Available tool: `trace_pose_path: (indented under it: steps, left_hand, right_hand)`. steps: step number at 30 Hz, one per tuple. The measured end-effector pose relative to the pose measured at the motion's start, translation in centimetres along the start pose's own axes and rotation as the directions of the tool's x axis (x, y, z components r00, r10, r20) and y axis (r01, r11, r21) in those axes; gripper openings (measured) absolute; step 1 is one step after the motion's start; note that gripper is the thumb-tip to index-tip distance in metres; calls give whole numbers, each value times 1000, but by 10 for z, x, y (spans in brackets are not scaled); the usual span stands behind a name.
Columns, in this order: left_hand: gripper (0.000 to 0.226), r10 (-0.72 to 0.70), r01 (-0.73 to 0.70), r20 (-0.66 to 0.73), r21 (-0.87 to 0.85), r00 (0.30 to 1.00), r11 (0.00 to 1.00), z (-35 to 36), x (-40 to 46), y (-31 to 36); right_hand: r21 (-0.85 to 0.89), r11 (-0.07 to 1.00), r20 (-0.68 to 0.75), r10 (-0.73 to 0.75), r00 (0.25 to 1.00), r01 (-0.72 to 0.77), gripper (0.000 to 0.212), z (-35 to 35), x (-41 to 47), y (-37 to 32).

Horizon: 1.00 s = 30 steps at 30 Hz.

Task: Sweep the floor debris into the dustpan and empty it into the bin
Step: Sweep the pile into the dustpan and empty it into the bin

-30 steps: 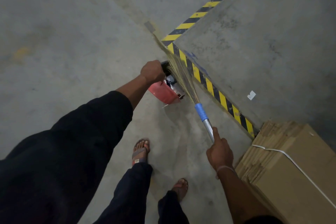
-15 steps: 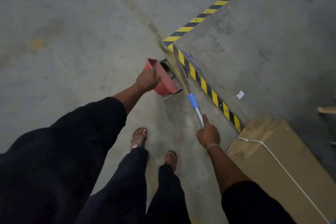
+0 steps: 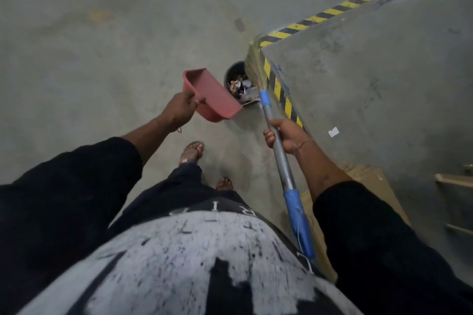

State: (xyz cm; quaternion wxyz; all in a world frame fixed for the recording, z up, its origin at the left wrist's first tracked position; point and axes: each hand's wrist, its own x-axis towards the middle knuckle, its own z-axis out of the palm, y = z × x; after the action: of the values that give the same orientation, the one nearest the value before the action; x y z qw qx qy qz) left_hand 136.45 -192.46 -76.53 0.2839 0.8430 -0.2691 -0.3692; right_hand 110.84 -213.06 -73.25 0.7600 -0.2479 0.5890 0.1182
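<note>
Left hand [image 3: 180, 107] grips the red dustpan [image 3: 211, 96] by the near edge at its handle side, fingers curled over the rim, and holds it off the floor with its open mouth turned toward the bin. No debris shows on the pan's visible inner face. Just beyond the pan's far corner stands the dark round bin [image 3: 236, 79] on the concrete floor [image 3: 102, 46], holding crumpled scraps of paper and wrappers.

Right hand [image 3: 286, 137] is wrapped round the metal shaft of the broom [image 3: 277, 151], between the two blue sleeves of the handle. The broom slants up and away from the person, its straw bristles [image 3: 254, 69] fanning over the right rim of the bin and against the corner of a raised concrete platform [image 3: 371, 71]. Black-and-yellow hazard tape [image 3: 280, 92] edges that platform. A small white scrap [image 3: 333, 132] lies on the platform top, well apart from the bin.

A cardboard box [image 3: 371, 181] sits beside the right forearm. Two sandalled feet [image 3: 193, 152] stand on the floor below the pan.
</note>
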Motion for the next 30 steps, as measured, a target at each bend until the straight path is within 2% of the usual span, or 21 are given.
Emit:
trace_pose_path:
  steps: [7,13,15,21,24,27,30]
  left_hand:
    - [41,-146,87,-197,-278,969,957,15,-86,-37]
    - [40,-293,137,-231,-521,928,843,21,-174,-64]
    - [49,-348,144,-254,-582,902,800,25,-207,-77]
    - [55,-490,168,-276,-711,827,683,39,-298,-112]
    - [64,-567,180,-273,-767,777,616,52,-345,-136]
    - [58,-610,156,-291,-804,737,573,70,-394,-153]
    - [55,-647,136,-303,-833,700,536,85,-452,-160]
  right_hand:
    - [-162,987,49,27,998,-18,11,29,-19,1]
    - [-396,918,52,53,997,-28,7,58,-25,25]
    - [-472,881,54,77,996,-43,8,70,-27,38]
    - [-596,799,85,162,983,-80,10,111,-34,86]
    - [-663,744,92,192,977,-83,8,135,-37,123]
    - [-737,673,101,188,977,-53,6,153,-44,162]
    - [-837,547,86,152,985,-12,8,167,-62,211]
